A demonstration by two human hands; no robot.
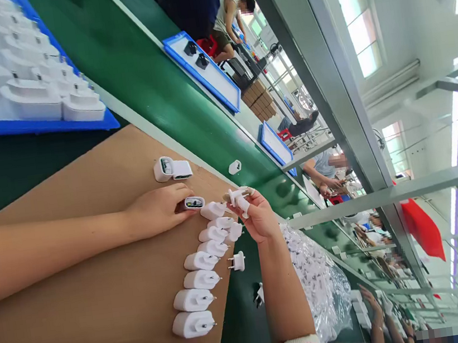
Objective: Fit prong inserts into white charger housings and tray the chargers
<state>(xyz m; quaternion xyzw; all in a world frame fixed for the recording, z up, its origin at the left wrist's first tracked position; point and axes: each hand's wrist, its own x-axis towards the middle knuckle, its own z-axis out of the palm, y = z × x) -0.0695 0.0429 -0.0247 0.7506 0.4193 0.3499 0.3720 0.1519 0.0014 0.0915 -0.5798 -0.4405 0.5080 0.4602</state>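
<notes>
A white charger housing (195, 202) in the left hand (162, 209) faces its open end to the camera, circuitry visible inside, while the right hand (259, 215) pinches a small white plug part (239, 199).

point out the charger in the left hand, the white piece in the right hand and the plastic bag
Charger (195, 202): head view, on its open end.
White piece (240, 200): head view, near its middle.
Plastic bag (327, 291): head view, on its side.

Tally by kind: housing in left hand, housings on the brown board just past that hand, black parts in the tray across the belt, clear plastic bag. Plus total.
Open-ended white housing in left hand: 1
White housings on brown board, past that hand: 2
Black parts in blue-rimmed tray: 2
Clear plastic bag: 1
Total: 6
</notes>
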